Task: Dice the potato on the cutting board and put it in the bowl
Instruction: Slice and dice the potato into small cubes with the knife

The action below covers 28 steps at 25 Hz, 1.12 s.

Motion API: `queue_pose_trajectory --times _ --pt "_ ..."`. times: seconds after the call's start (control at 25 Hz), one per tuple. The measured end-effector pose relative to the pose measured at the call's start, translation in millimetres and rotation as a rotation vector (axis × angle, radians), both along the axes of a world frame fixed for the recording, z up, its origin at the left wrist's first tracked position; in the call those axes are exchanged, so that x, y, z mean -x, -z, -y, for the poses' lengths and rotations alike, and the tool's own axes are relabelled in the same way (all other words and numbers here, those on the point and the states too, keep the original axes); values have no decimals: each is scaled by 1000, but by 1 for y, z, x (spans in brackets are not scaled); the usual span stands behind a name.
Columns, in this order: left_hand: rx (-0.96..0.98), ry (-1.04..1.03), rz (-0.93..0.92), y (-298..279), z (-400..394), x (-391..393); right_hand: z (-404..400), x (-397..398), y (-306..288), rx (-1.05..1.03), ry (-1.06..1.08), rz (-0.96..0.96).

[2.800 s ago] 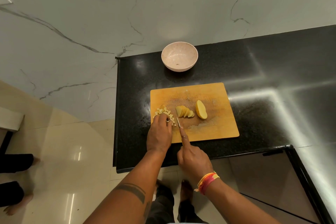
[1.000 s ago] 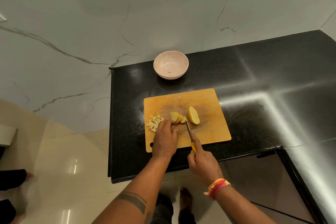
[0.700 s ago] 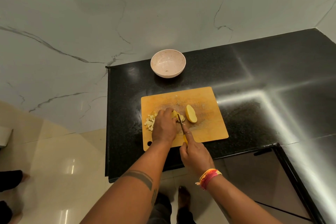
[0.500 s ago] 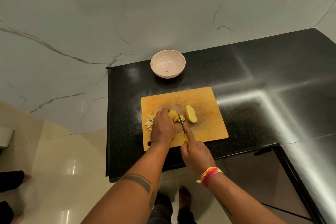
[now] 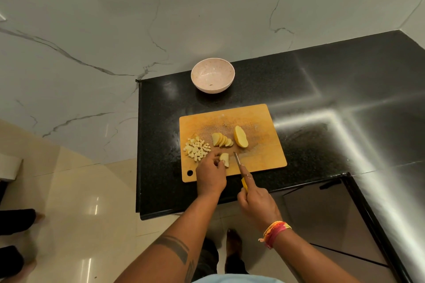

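Slice stack (image 5: 224,159) pinched by left hand (image 5: 211,176) at near board edge, fingers curled round it; judged steadied for strip cuts. Knife (image 5: 239,162) gripped by right hand (image 5: 257,202), forefinger laid along spine, blade just right of stack, apparently for control. Diced cubes (image 5: 197,150) heaped at left of cutting board (image 5: 259,156), kept clear of cutting zone. Fanned slices (image 5: 222,139) and half potato (image 5: 240,136) mid-board, uncut. Bowl (image 5: 212,75) beyond board, no potato in it. Versus 0.5 s ago: small stack separated from fan, drawn nearward; knife shifted off fan.
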<state>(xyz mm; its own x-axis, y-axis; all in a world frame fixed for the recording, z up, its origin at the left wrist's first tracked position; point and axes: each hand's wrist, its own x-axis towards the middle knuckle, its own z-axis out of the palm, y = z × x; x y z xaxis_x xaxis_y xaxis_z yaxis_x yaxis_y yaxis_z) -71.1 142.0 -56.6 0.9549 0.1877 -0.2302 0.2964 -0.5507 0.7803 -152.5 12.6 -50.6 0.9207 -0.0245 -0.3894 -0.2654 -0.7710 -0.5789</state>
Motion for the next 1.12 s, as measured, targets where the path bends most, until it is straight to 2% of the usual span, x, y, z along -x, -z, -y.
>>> queue_pose_trajectory --times 0.08,0.32,0.56,1.12 --pt "-169 120 8 0 -2 3 -2 1 -1 -5 -21 -24" --pt "-316 476 51 5 -13 -3 -7 -2 0 9 -7 -63" --pt "-341 393 23 5 -8 -20 -9 -9 -5 27 -45 -48" --pt "-377 408 72 4 -7 -16 -20 -24 -3 126 -109 -49"
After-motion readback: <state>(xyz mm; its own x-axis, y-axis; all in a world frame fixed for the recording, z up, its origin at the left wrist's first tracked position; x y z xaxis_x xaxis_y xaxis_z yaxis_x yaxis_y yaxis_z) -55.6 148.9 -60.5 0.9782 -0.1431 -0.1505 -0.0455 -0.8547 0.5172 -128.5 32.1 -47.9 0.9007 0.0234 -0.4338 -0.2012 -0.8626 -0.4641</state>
